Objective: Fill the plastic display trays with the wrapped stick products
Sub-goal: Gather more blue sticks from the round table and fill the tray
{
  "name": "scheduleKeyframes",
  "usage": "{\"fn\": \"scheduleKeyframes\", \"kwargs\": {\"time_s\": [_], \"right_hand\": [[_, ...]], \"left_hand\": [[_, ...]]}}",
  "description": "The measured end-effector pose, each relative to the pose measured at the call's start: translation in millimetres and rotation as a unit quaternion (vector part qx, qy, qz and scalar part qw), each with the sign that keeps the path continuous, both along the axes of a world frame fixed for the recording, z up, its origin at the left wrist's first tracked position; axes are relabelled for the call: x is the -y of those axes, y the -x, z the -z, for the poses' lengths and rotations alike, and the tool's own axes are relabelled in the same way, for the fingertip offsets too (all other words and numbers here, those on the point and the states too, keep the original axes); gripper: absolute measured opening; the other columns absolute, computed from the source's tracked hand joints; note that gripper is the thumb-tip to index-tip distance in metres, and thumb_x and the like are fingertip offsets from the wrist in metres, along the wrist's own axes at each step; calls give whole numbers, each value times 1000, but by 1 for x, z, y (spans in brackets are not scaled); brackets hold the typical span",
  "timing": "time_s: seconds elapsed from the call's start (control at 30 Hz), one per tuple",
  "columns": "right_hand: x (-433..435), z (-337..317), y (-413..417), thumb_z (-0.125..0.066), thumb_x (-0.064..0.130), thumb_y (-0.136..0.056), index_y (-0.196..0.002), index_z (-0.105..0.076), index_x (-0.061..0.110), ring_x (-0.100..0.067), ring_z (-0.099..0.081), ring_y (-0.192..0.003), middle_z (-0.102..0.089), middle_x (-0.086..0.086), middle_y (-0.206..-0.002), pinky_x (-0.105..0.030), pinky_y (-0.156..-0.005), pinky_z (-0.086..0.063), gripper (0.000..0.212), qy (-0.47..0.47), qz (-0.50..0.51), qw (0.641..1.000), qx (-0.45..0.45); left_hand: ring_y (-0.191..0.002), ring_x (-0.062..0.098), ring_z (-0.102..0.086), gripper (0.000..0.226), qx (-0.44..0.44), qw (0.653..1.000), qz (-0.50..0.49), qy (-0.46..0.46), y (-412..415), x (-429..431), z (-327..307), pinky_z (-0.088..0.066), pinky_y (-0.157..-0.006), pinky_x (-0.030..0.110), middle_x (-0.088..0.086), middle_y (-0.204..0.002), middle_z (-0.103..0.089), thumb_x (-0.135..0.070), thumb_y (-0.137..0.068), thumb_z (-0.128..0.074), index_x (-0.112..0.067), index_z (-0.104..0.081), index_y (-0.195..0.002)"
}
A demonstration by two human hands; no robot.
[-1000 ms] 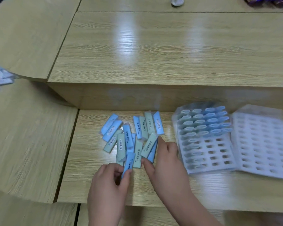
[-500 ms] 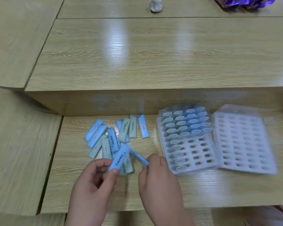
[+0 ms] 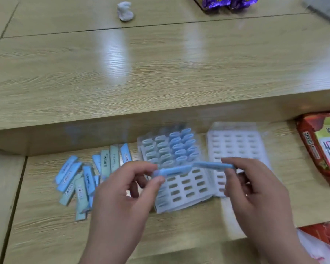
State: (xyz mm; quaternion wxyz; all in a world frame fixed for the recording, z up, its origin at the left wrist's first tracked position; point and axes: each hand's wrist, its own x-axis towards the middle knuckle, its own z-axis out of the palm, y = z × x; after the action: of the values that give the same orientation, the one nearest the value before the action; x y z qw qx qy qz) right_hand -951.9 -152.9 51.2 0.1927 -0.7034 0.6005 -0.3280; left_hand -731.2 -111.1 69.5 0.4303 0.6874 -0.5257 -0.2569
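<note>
Blue stick point(image 3: 172, 171): my left grip point(image 3: 120, 197) pinches it, ready for slotting.
Second stick point(image 3: 213, 165): my right grip point(image 3: 255, 193) pinches it.
Tray point(image 3: 187, 187): twelve o'clock, half empty.

This looks like an office-like workroom: pale wood-laminate desk point(image 3: 160, 73) sections butted together in steps, purple snack packs point(image 3: 225, 2) far beyond the right hand point(image 3: 255, 195), a red food packet point(image 3: 320, 149) to its right.

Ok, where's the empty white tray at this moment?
In the head view the empty tray lies right of centre on the lower desk, between the partly filled tray and the red packet.
</note>
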Motion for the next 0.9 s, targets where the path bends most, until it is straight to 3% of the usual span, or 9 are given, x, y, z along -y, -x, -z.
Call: {"fn": "scheduleKeyframes", "kwargs": {"time_s": [0.1, 0.2, 0.27, 0.37, 0.47, 0.6, 0.67, 0.77, 0.9], "right_hand": [[17, 17, 17, -55, 30, -99, -114, -61, 37, 2, -58, -76, -57, 26, -97, -17, -65, -45, 18, -2, -17, 1000, -24], [26, 28, 21, -55, 29, -97, -116, -62, 34, 10, -53, -80, -57, 25, -100, -12, -67, -44, 21, -4, -44, 998, -41], [31, 32, 21, -52, 33, -96, -116, -63, 32, 10, -54, -84, -60, 24, -104, -9, -68, -44, 22, -6, -72, 996, -49], [37, 36, 20, -48, 31, -98, -114, -67, 27, 2, -59, -92, -65, 18, -106, -7, -71, -43, 26, 6, -105, 993, -56], [41, 39, 18, -58, 21, -96, -112, -71, 22, -1, -61, -95, -68, 14, -106, -9, -70, -43, 21, 38, -123, 989, -68], [45, 44, 18, -79, -3, -75, -112, -74, 17, -16, -67, -85, -71, 5, -102, -25, -49, -48, 42, 91, -146, 977, -124], [49, 45, 19, -77, -5, -75, -114, -74, 18, -19, -66, -81, -71, 2, -101, -25, -46, -45, 45, 121, -164, 968, -149], [51, 45, 19, -56, 5, -86, -121, -71, 20, -17, -61, -77, -69, 2, -103, -23, -47, -39, 41, 142, -194, 958, -156], [50, 46, 13, -47, 13, -91, -126, -69, 24, -9, -48, -71, -66, 4, -101, -20, -54, -26, 42, 140, -213, 956, -143]], "left_hand": [[-71, -1, -53, 9, 166, 984, 59, 25, 19, 17, 3, -44, -66, 13, -24, -83, -64, -41, -87, -72, -36, -66, -93], [-73, 13, -60, 10, 275, 956, 94, 42, 27, 23, 10, -52, -58, 31, -13, -86, -70, -23, -81, -77, -21, -74, -91], [-72, 19, -62, 15, 313, 944, 97, 31, 30, 25, 13, -50, -54, 32, -9, -84, -71, -14, -76, -83, -19, -75, -88], [-71, 22, -62, 21, 340, 935, 97, 13, 32, 27, 17, -46, -52, 29, -7, -82, -71, -9, -70, -88, -17, -76, -86], [-70, 23, -62, 24, 363, 926, 99, 9, 32, 29, 19, -43, -52, 29, -3, -82, -72, -9, -69, -89, -14, -78, -90], [-72, 23, -60, 33, 389, 914, 117, 11, 33, 32, 25, -42, -57, 29, -1, -86, -72, -7, -67, -91, -13, -79, -96], [-76, 23, -58, 38, 395, 911, 121, 12, 35, 34, 29, -37, -60, 27, -1, -90, -72, -7, -65, -92, -14, -78, -100], [-79, 22, -55, 45, 386, 915, 119, 10, 41, 35, 39, -29, -61, 26, 0, -95, -69, -6, -64, -92, -16, -77, -105], [-80, 21, -55, 48, 359, 928, 95, 34, 43, 31, 52, -34, -58, 26, -1, -96, -68, -6, -67, -89, -17, -75, -112]]}}
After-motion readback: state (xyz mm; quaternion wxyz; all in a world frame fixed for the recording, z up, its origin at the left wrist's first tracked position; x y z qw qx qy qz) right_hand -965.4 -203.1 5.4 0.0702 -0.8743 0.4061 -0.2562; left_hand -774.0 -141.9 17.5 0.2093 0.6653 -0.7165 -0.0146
